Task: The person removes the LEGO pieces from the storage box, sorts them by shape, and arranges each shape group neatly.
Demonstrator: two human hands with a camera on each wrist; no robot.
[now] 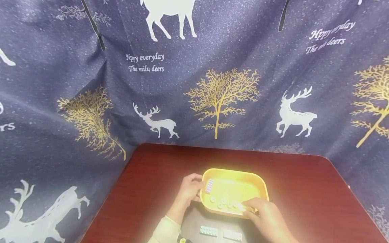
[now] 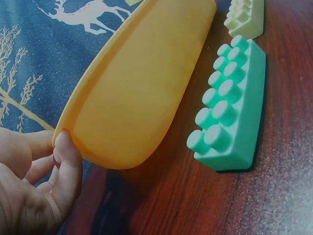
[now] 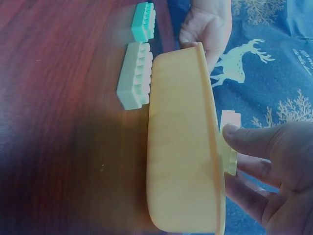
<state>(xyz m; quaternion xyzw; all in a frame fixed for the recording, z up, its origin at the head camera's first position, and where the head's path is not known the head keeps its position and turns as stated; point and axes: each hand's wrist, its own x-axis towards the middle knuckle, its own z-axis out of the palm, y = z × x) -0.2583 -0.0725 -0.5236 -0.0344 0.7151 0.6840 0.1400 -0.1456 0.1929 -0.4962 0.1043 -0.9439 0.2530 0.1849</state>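
Note:
My left hand point(image 1: 190, 188) grips the left end of a yellow plastic tray point(image 1: 237, 172), its thumb over the rim in the left wrist view. At the tray's near right edge, my right hand point(image 1: 267, 216) pinches a pale yellow toy building block point(image 3: 228, 147) between thumb and fingers, close against the rim. Inside the tray, a pink-and-white studded block point(image 1: 209, 186) lies by the left wall. Several small pale round pieces point(image 1: 223, 201) sit along the near side.
On the reddish-brown table point(image 1: 158, 168), a mint-green building block point(image 2: 244, 107) and a pale cream one point(image 3: 133, 78) lie end to end before the tray, studs facing it. A dark blue cloth point(image 1: 170, 84) with deer and trees hangs behind and at the sides.

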